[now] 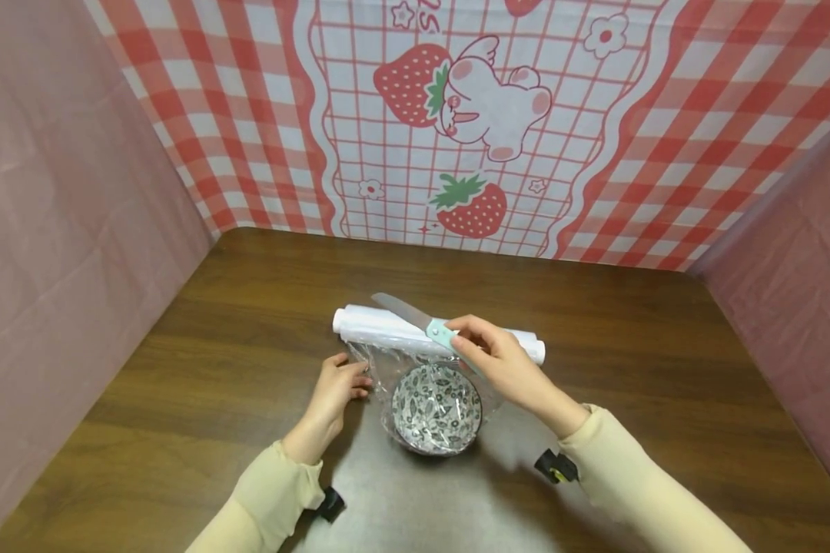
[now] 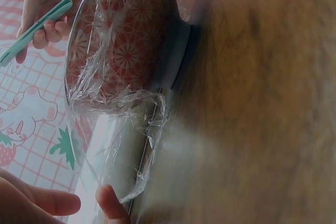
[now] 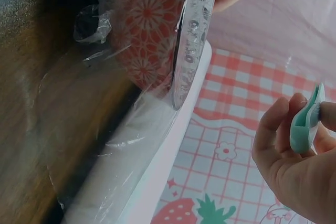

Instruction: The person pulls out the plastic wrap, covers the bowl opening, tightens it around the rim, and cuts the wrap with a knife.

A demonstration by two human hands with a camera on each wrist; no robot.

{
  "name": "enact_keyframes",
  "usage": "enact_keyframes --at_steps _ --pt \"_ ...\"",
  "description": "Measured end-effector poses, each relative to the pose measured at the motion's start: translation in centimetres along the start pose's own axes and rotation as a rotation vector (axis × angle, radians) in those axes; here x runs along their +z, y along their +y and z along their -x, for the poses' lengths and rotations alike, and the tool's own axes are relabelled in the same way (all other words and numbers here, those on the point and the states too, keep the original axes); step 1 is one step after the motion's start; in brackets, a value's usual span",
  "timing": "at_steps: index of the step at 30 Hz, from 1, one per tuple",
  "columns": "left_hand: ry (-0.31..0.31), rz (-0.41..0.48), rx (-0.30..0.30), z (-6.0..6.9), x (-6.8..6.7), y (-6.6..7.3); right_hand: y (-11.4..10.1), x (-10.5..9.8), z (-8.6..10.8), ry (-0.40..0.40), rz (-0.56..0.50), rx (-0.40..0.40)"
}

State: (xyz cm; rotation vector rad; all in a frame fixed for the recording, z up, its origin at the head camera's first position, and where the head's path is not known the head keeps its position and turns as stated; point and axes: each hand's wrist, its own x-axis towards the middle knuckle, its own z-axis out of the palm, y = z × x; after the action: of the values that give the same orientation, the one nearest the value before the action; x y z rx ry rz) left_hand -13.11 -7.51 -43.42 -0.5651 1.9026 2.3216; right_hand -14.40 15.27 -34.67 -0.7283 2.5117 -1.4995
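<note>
Only your head view shows the whole blade of the knife [image 1: 420, 322]; it also looks into the bowl [image 1: 436, 411], grey and leafy under clear film [image 2: 149, 141]. Your wrist views add the bowl's red outside, patterned with pale flowers, and the film bunched around it.

The knife is above the white roll [image 1: 390, 329], its mint handle pinched between your right hand's [image 1: 501, 367] thumb and fingers. Its long axis slants across the roll, the blade tip pointing left and away from you.

Your left hand [image 1: 339, 388] is loosely bent beside the film's left edge, thumb and finger slightly parted; you can't tell whether they touch it.

The roll lies crosswise on the table [image 1: 180, 369], just beyond the bowl. Film stretches between the two, below the knife. Checked cloth [image 1: 263, 115] hangs behind.
</note>
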Motion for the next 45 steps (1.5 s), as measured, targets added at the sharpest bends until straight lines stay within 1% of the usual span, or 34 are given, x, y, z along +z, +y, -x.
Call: enact_keyframes --at_steps 3,8,11,14,18,20,23,28,33,37,45 --pt "-0.046 -0.029 -0.010 -0.1 0.0 -0.2 -0.1 0.1 -0.5 0.000 0.036 -0.005" --pt "-0.083 -0.076 0.005 0.2 -0.1 -0.4 0.0 0.5 -1.8 -0.022 0.171 -0.058" --pt "-0.092 -0.083 0.008 0.3 -0.2 -0.4 0.1 0.8 -2.5 -0.056 0.263 -0.099" --pt "-0.097 -0.071 0.004 0.5 -0.3 -0.4 0.1 1.2 -3.1 -0.084 0.362 -0.140" --pt "-0.081 -0.070 -0.012 0.6 -0.4 -0.5 0.1 1.9 -4.0 -0.101 0.494 -0.190" --pt "-0.069 -0.073 -0.012 0.6 -0.4 -0.6 0.2 2.3 -4.5 -0.113 0.533 -0.200" --pt "-0.052 -0.066 -0.015 0.7 -0.3 -0.7 0.4 2.8 -5.0 -0.136 0.566 -0.193" --pt "-0.038 -0.027 -0.028 0.7 -0.3 -1.0 1.0 3.5 -5.9 -0.169 0.596 -0.195" --pt "-0.027 -0.006 -0.027 0.9 -0.3 -1.0 1.6 3.8 -6.4 -0.177 0.630 -0.234" --pt "-0.014 -0.009 -0.026 0.9 -0.2 -0.9 1.7 3.8 -6.7 -0.183 0.651 -0.274" --pt "0.027 -0.002 -0.021 0.8 -0.2 -0.9 1.7 3.8 -7.3 -0.219 0.710 -0.310"
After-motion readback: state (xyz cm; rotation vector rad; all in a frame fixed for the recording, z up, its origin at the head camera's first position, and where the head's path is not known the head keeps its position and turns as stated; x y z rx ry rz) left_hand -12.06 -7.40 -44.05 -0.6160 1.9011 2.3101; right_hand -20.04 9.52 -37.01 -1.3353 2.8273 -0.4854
